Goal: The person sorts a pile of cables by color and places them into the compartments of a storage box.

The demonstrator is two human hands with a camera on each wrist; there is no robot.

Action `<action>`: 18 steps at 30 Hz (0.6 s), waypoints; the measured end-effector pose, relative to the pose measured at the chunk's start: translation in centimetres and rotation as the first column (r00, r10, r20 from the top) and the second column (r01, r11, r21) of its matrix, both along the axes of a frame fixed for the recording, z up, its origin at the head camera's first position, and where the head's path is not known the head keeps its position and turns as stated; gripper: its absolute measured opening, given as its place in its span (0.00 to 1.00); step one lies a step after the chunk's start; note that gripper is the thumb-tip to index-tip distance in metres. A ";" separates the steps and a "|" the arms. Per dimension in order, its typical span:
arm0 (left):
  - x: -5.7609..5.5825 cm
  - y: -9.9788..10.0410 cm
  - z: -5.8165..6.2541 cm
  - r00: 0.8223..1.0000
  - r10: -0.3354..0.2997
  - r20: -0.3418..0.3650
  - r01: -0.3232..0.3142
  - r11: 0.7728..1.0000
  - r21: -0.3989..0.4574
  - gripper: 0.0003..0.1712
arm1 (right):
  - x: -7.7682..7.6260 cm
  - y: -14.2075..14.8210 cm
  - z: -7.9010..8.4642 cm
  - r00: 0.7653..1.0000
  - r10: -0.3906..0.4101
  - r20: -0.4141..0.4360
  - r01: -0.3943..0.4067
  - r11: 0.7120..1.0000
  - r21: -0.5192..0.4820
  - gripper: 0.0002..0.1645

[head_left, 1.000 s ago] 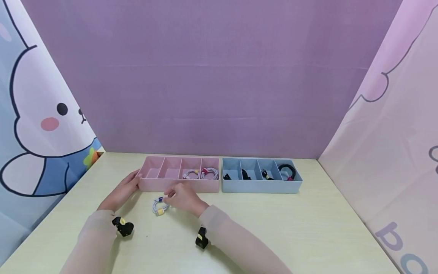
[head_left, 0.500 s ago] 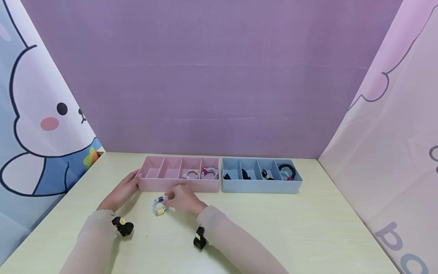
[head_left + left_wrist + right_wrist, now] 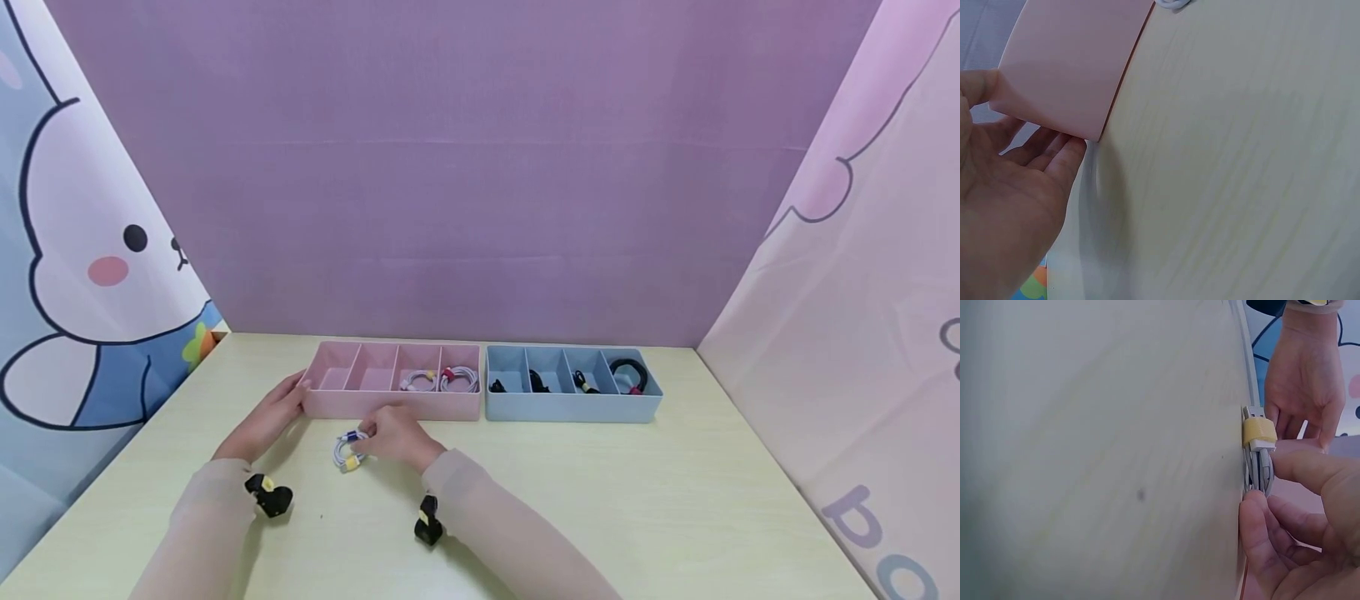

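My left hand point(image 3: 268, 417) grips the left end of a pink compartment box point(image 3: 390, 406). In the left wrist view, the thumb lies at one corner of the pink wall point(image 3: 1066, 69) and the other fingers at its end. In front of the box, my right hand point(image 3: 397, 435) pinches the right side of a coiled whitish USB cable point(image 3: 343, 457) on the table. That cable has a yellow tie and a dark blue one. Close up in the right wrist view, thumb and fingers hold the coil point(image 3: 1260, 465) just below its yellow tie point(image 3: 1260, 430).
Two compartments of the pink box hold coiled white cables, one cable with a red tie point(image 3: 447, 375). Right beside it stands a blue compartment box point(image 3: 573, 408) with black cables, including a black coil point(image 3: 630, 375). A purple curtain point(image 3: 465, 183) hangs behind the table.
The right hand has shifted slightly left and closer over the coil, its forearm following. The left hand and both boxes have not visibly moved.
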State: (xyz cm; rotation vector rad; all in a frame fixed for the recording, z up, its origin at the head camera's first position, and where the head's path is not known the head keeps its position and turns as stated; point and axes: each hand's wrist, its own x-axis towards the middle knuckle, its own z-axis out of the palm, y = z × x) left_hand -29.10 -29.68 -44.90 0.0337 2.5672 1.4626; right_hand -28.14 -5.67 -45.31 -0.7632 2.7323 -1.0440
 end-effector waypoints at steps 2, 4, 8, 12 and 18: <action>-0.1 0.0 0.0 1.000 0.000 -0.007 0.000 1.000 0.005 0.49 | 0.0 -0.1 0.0 1.000 -0.014 0.016 0.014 1.000 -0.001 0.15; -0.1 0.0 0.0 1.000 0.000 -0.011 0.000 1.000 0.012 0.49 | 0.0 -0.2 0.1 0.999 -0.024 0.030 0.024 1.000 0.001 0.15; -0.2 0.0 0.1 1.000 0.002 -0.014 -0.002 1.000 0.022 0.48 | -0.1 -0.3 0.0 0.995 -0.047 0.090 0.050 0.998 -0.025 0.12; -0.1 0.0 0.2 1.000 -0.002 -0.015 0.003 1.000 0.015 0.48 | -0.1 -0.3 0.0 0.988 -0.064 0.137 0.072 0.996 -0.054 0.07; 0.0 0.1 0.2 1.000 -0.003 -0.011 0.004 1.000 0.011 0.48 | 0.0 -0.1 0.1 0.986 -0.055 0.159 0.066 0.996 -0.067 0.03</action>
